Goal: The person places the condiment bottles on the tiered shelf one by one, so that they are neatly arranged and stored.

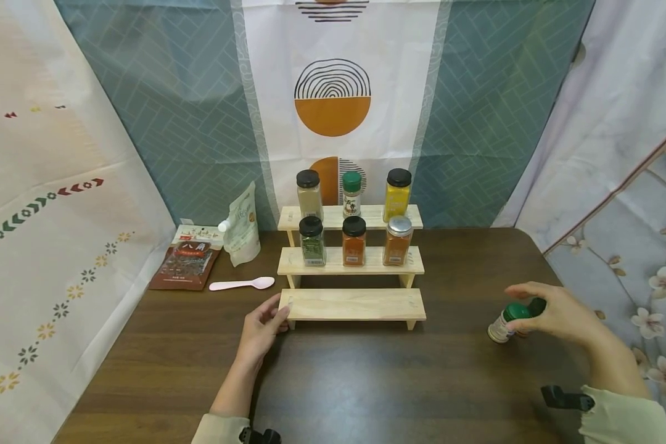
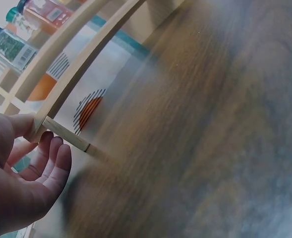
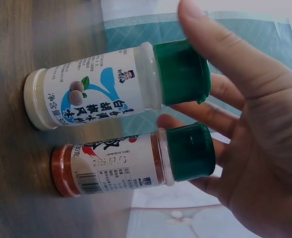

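A tiered wooden rack [image 1: 355, 302] stands mid-table. My left hand [image 1: 259, 327] grips the left end of its lowest tier, thumb at the board's edge, as the left wrist view also shows. On the right, my right hand [image 1: 560, 311] is spread around the green caps of two spice bottles. One is a white-powder shaker [image 3: 98, 91] with a mushroom-like picture on its label; the other is a red-powder shaker [image 3: 111, 161]. Both stand on the table. The thumb extends past the white shaker's cap, with the other fingers behind the caps. In the head view, the hand mostly hides the red one.
The middle tier bears three jars, including a green-flake jar [image 1: 313, 246] and a silver-lidded jar [image 1: 398, 243]. On the top tier stand a yellow jar [image 1: 396, 197] and two others. Leftward lie a brown packet [image 1: 185, 262], a spouted pouch [image 1: 243, 228] and a pink spoon [image 1: 244, 284].
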{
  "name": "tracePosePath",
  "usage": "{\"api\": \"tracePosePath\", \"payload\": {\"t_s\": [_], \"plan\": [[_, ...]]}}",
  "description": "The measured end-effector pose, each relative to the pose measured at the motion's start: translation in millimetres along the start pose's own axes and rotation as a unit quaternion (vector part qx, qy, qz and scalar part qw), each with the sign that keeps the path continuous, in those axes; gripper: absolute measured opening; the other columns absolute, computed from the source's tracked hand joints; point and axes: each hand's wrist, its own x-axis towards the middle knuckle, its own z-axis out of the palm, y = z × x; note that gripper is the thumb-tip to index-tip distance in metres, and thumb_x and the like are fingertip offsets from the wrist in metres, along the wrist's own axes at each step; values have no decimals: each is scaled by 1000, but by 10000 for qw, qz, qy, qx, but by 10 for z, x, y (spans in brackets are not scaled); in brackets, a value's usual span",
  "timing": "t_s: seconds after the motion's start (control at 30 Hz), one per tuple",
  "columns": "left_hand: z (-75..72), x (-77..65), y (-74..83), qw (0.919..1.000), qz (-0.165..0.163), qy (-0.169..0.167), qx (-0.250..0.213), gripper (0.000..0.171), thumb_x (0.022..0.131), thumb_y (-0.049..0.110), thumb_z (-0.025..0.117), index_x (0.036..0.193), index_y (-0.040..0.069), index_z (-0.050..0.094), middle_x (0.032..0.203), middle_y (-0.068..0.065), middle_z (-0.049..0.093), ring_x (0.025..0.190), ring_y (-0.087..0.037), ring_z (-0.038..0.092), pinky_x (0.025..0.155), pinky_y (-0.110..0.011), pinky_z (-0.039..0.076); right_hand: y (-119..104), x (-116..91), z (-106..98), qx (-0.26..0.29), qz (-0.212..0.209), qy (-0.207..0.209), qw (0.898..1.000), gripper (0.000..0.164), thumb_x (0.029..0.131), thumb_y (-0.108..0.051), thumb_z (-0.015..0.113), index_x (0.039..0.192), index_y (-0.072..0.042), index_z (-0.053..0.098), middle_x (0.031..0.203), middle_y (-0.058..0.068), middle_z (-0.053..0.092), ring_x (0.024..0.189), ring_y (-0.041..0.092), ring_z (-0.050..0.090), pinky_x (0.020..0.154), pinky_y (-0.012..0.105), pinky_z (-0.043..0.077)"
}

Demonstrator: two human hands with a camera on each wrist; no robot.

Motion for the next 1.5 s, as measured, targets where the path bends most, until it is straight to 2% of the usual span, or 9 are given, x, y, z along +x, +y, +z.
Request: {"api": "tracePosePath", "payload": {"t_s": [0.07,0.17,0.5,0.67,0.8,0.97,1.07,1.23,1.5], "plan": [[0,-4,1,10000,-11,14,5,49,97,7,68,142,-5,53,91,-12,69,75,-17,64,71,-27,59,-13,2,-3,-46,51,-173,9998,66,70,-38,94,123,-7,69,110,10,71,95,20,62,74,37,53],[-3,-9,-1,10000,-4,20,26,48,97,6,68,142,-4,54,92,-12,69,76,-18,65,71,-27,59,-18,14,0,-48,66,-301,9995,60,71,-38,93,119,-8,72,106,7,71,87,14,61,65,26,51],[-12,8,-24,10000,-13,-32,17,50,98,7,68,143,-4,52,93,-12,69,78,-20,66,71,-27,59,12,16,-2,-169,-56,-349,9992,58,69,-35,94,113,-5,72,100,6,70,81,6,59,62,25,51],[-8,11,-9,10000,9,-56,8,49,98,7,68,143,-4,53,93,-12,68,77,-20,66,71,-27,59,-12,20,35,-123,-162,-65,9998,54,72,-32,93,113,-3,72,91,-1,69,73,3,58,58,25,50],[-4,1,-1,10000,10,-47,4,50,97,7,69,143,-4,53,92,-12,68,77,-19,65,71,-27,59,-45,53,82,-226,-386,428,9981,53,73,-30,93,113,-2,72,94,4,71,70,5,58,54,24,48],[-2,-12,3,10000,7,-16,6,49,97,7,69,143,-4,53,92,-12,69,75,-18,65,70,-27,59,-120,141,139,-520,-721,1155,9893,50,69,-29,95,107,-3,75,100,9,74,82,19,66,63,30,53],[0,-13,-2,10000,27,-10,19,49,97,7,69,143,-4,54,92,-12,69,75,-17,65,71,-27,59,-193,198,174,-489,-897,1456,9841,47,67,-27,96,104,-5,76,96,4,74,83,17,66,66,30,54],[0,-9,-9,10000,38,13,22,49,97,8,69,142,-3,54,92,-12,69,75,-17,65,71,-28,60,-354,290,231,-243,-931,1640,9818,41,69,-26,95,102,-8,76,88,-7,69,79,3,59,66,25,52],[-2,-6,-14,10000,8,-24,1,51,97,8,69,144,-4,52,91,-10,68,77,-17,65,72,-28,59,-607,477,383,189,-1164,1571,9805,35,72,-21,94,100,-11,76,84,-12,66,71,7,58,62,25,52]]}}
